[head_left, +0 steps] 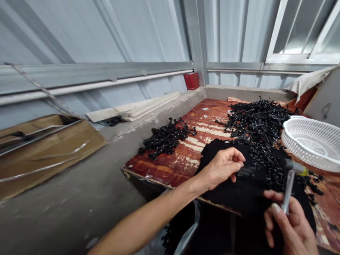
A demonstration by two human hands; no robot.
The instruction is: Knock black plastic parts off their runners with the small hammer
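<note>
My left hand [221, 168] is curled in a pinch over a black cloth [239, 193], holding a small black plastic piece that is blurred. My right hand [289, 226] at the lower right is closed round the handle of a small hammer [290, 179] with a metal head, held upright above the cloth. A big heap of black plastic parts [259, 122] lies just beyond the cloth and spills onto it.
A worn red wooden board [186, 156] carries everything. A smaller heap of black parts [166, 138] lies at its left. A white plastic basket [310, 141] stands at the right. A concrete ledge, a red box [191, 80] and flattened cardboard [45, 148] sit to the left.
</note>
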